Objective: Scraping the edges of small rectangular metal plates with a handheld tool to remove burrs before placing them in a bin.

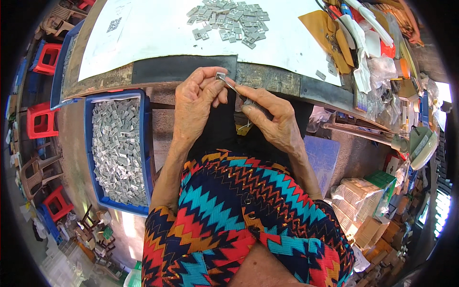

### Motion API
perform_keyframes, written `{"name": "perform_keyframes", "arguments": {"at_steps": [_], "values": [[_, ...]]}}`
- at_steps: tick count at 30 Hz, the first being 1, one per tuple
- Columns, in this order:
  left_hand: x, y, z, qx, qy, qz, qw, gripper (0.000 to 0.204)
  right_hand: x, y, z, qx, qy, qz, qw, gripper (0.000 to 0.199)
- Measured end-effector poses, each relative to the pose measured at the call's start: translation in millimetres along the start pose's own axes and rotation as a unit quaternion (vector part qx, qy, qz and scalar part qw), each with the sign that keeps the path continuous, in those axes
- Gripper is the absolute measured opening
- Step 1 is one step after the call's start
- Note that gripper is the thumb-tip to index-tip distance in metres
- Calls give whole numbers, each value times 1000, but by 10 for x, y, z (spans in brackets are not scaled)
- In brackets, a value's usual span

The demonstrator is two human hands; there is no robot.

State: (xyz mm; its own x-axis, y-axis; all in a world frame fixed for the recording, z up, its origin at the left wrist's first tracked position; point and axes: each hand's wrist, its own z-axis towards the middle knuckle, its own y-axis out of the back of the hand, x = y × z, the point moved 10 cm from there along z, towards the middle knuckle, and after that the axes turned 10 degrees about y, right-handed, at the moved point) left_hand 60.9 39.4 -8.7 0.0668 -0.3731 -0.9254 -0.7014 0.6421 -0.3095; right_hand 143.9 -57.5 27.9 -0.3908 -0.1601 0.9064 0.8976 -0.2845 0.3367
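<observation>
My left hand (191,107) is closed, pinching a small grey rectangular metal piece (220,76) between thumb and fingers, just off the near edge of the table. My right hand (275,117) grips a slim metal hand tool (230,86) with a dark handle; its exact kind does not show. The tool's tip meets or nearly meets the piece. Similar grey pieces lie in a loose pile (229,21) on the white sheet (158,31) beyond my hands. Many more fill a blue crate (90,143) below the table's edge at the left.
A brown envelope (330,38), plastic bags and tools clutter the table's right end, with a few grey pieces (321,75) beside them. A lamp (423,146) juts out at the right. Red stools (43,119) stand at the far left; a pale plastic basket (356,198) sits lower right.
</observation>
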Motion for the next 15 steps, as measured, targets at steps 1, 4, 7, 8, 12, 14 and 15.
{"name": "perform_keyframes", "arguments": {"at_steps": [1, 4, 7, 8, 12, 14, 15], "values": [[-6, -7, -2, -1, -1, 14, 1000, 19, 1, 5, -3, 1, 1, 1, 1000, 33], [-9, -33, 0, -2, 1, 30, 1000, 19, -25, 20, -14, 5, 2, -2, 1000, 34], [-3, -55, -1, -1, 6, 39, 999, 19, 43, 82, -23, -38, 82, -2, 996, 39], [-1, -62, -1, -2, 8, 45, 999, 19, 33, 83, -23, -33, 71, 1, 997, 39], [-9, -89, -13, -4, 12, 73, 997, 18, -3, 84, -41, -6, 33, -5, 999, 35], [-93, -101, -33, -34, -28, 163, 986, 17, -13, 93, -56, -12, 36, -16, 999, 36], [-85, -105, -28, -33, -28, 163, 986, 17, -9, 101, -58, -15, 40, -27, 999, 36]]}}
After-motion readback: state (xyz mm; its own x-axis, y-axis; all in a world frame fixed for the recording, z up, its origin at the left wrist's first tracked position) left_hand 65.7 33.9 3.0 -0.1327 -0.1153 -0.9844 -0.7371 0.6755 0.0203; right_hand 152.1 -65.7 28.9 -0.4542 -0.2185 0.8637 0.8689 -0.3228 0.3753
